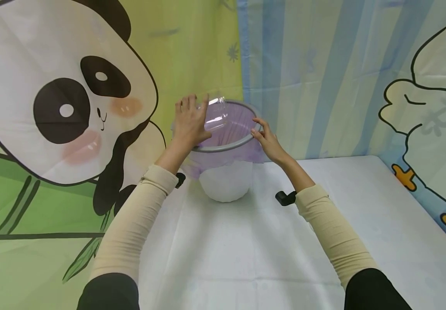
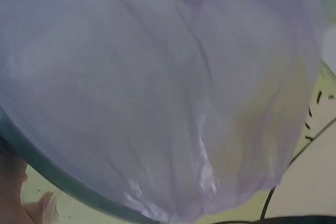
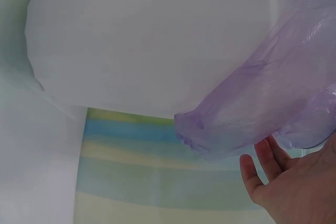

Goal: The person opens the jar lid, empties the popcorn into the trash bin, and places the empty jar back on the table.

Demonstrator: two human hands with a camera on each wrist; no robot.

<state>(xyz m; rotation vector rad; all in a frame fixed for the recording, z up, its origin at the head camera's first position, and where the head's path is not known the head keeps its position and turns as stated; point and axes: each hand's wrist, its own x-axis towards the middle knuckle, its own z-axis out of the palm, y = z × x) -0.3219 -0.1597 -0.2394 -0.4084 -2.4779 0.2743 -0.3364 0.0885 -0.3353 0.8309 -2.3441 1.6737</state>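
Note:
A white trash bin [image 1: 226, 183] with a grey rim ring [image 1: 223, 148] stands on the white-covered table. Its purple bag liner [image 1: 234, 129] covers the inside and hangs over the outside. Above the bin's left side, my left hand [image 1: 189, 120] holds a clear plastic cup [image 1: 216, 115] between thumb and fingers. The right hand [image 1: 268, 140] grips the rim on the right. In the right wrist view, that hand's fingers [image 3: 268, 163] lie beside the liner [image 3: 252, 103]. The liner [image 2: 131, 103] fills most of the left wrist view, which mostly hides the left hand.
The white cloth [image 1: 223, 258] covers the table in front of the bin. Directly behind stand hanging curtains, with a panda print [image 1: 64, 94] at left and blue stripes [image 1: 308, 64] at right.

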